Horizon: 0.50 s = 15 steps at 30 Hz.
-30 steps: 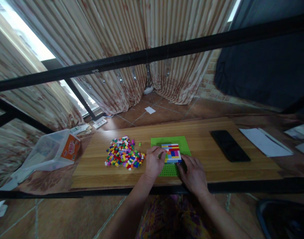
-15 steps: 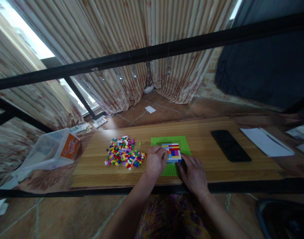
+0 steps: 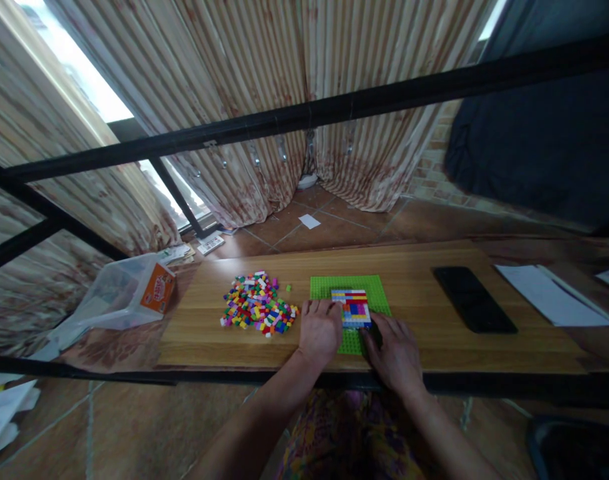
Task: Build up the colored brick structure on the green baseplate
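Note:
A small rectangular panel of colourful toy bricks [image 3: 354, 308], in rows of red, yellow, white and blue, is on a green studded baseplate [image 3: 379, 283]. My left hand [image 3: 321, 329] is at the panel's left edge with its fingers curled together against it; the fingertips are partly hidden. At the lower right corner, my right hand [image 3: 397, 348] has its thumb and bent fingers pressed to the panel. Part of the baseplate is covered by both hands. To the left of my left hand lies a loose heap of small mixed bricks [image 3: 258, 305].
A lone green brick [image 3: 288, 287] lies beside the heap. On the wooden board [image 3: 284, 350], a black phone [image 3: 474, 300] rests to the right, with white paper [image 3: 552, 297] beyond it. A clear plastic tub [image 3: 122, 293] lies at the left. A black rail [image 3: 284, 120] crosses behind.
The view has shifted slightly, so everything appears a little further right. My left hand's fingers have come down flatter along the panel's left edge. The right hand stays at its corner.

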Motion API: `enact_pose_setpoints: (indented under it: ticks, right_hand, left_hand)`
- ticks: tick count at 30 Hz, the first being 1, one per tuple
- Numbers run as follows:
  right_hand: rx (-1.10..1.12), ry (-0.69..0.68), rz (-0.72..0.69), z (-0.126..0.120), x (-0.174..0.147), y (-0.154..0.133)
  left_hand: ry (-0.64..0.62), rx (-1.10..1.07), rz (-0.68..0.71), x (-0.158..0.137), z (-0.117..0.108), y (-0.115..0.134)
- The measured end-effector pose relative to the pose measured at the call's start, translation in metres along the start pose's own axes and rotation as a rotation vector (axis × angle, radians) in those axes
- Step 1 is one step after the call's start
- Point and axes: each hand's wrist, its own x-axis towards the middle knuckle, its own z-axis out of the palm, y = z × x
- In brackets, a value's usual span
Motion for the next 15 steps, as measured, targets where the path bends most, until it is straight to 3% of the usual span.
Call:
enact_pose_setpoints:
  ticks: [7, 15]
  right_hand:
    - [-0.017, 0.021, -0.005, 0.0, 0.0, -0.001]
    - [-0.008, 0.013, -0.028, 0.003, -0.002, 0.004]
  left_hand:
    - [0.151, -0.188, -0.184, -0.03, -0.009, -0.016]
    - [0.195, -0.334, -0.341, -0.062, -0.03, -0.039]
